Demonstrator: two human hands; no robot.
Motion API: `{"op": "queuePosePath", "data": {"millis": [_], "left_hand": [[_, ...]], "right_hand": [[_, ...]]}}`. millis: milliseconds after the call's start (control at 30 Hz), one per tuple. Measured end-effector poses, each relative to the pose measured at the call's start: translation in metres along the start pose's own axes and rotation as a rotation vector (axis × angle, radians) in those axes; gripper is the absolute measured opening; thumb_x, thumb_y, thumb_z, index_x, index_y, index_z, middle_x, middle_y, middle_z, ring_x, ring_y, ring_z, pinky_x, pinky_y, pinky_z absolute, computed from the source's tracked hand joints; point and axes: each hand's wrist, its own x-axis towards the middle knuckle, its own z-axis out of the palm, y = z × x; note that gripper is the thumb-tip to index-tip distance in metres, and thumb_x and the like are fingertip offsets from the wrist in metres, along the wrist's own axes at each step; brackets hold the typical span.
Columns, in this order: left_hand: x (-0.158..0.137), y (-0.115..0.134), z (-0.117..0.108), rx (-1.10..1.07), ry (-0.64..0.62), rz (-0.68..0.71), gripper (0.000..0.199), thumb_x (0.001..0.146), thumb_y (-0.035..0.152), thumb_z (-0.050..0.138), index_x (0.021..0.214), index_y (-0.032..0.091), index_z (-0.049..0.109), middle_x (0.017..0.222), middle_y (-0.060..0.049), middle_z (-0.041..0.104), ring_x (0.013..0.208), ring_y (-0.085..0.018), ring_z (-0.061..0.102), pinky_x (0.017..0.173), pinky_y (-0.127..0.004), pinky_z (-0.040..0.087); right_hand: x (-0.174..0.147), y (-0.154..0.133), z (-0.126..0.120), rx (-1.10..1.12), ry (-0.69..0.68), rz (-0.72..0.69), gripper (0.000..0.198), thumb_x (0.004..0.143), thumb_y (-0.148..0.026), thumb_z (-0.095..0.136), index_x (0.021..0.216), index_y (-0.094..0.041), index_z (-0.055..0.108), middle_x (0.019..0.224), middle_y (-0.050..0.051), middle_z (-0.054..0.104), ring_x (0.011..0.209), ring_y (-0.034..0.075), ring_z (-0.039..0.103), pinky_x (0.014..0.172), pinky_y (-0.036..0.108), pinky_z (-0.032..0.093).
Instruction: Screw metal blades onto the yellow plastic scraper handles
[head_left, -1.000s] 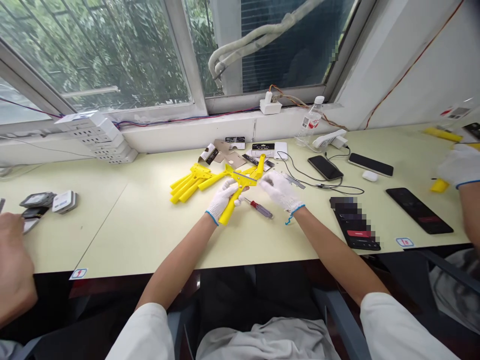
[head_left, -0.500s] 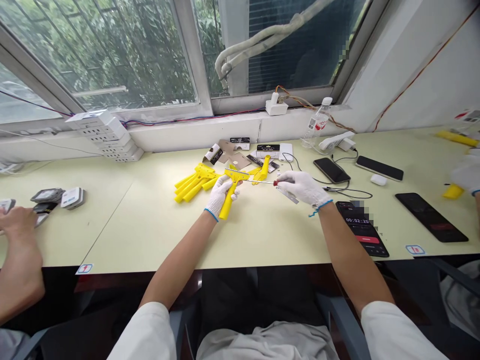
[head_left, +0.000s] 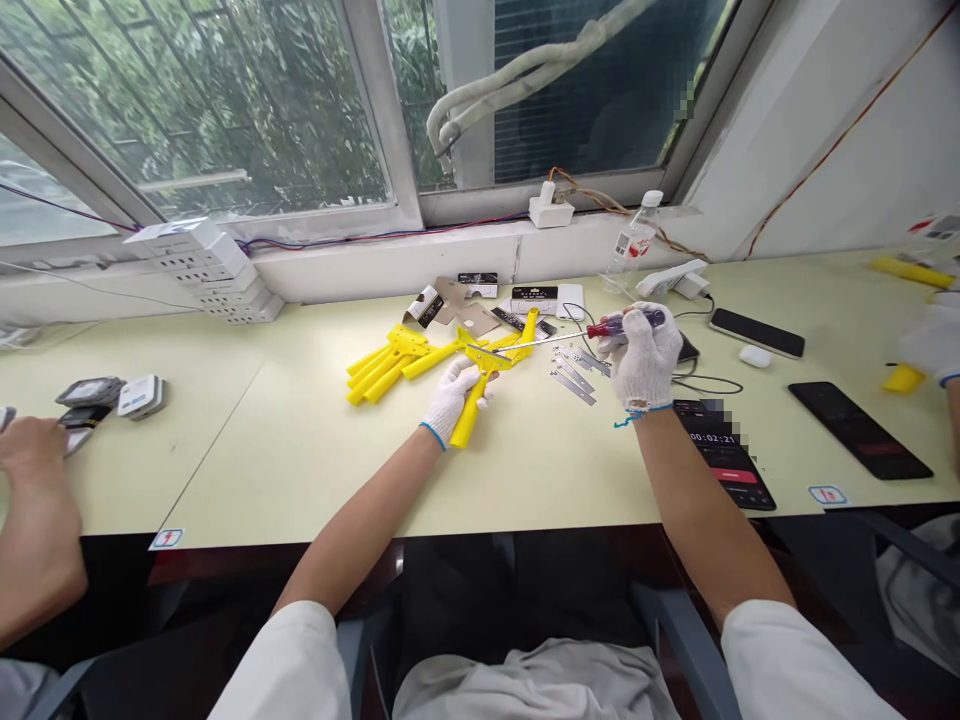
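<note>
The phone (head_left: 721, 457) by the right arm reads 00:02:21; the writing on the black packs (head_left: 534, 294) near the window is too small to read. The pale green table (head_left: 300, 450) stands under a window. The gloved left hand (head_left: 455, 397) grips a yellow scraper (head_left: 478, 385) just above the table. The right hand (head_left: 643, 356) is closed on a screwdriver (head_left: 592, 333), its tip at the scraper's head. A co-worker's hand (head_left: 34, 500) is cut off at the left edge.

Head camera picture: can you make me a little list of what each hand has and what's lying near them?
left hand: grips yellow scraper by its handle
right hand: grips screwdriver, tip at the scraper's head
beside right hand: metal blades flat on table
behind left hand: pile of yellow scrapers
table's right side: phones
</note>
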Motion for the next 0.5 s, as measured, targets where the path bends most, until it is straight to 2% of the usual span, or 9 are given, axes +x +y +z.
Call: {"op": "queuePosePath", "data": {"millis": [233, 500], "left_hand": [[-0.0012, -0.0070, 0.0070, 0.022, -0.008, -0.043, 0.058, 0.086, 0.030, 0.087, 0.133, 0.022, 0.052, 0.115, -0.015, 0.079, 0.068, -0.017, 0.072, 0.052, -0.023, 0.052], [-0.0022, -0.0074, 0.0098, 0.046, 0.003, -0.060, 0.062, 0.083, 0.031, 0.089, 0.133, 0.022, 0.051, 0.112, -0.014, 0.080, 0.066, -0.016, 0.072, 0.051, -0.023, 0.053]], "right_hand": [[-0.0057, 0.0031, 0.0013, -0.136, -0.058, 0.005, 0.043, 0.090, -0.057, 0.076, 0.106, -0.025, 0.052, 0.089, 0.000, 0.075, 0.048, 0.011, 0.062, 0.045, 0.026, 0.052], [-0.0052, 0.0054, 0.0004, -0.127, -0.064, -0.004, 0.040, 0.090, -0.053, 0.077, 0.105, -0.025, 0.053, 0.090, 0.001, 0.074, 0.052, 0.012, 0.064, 0.047, 0.026, 0.052]]}}
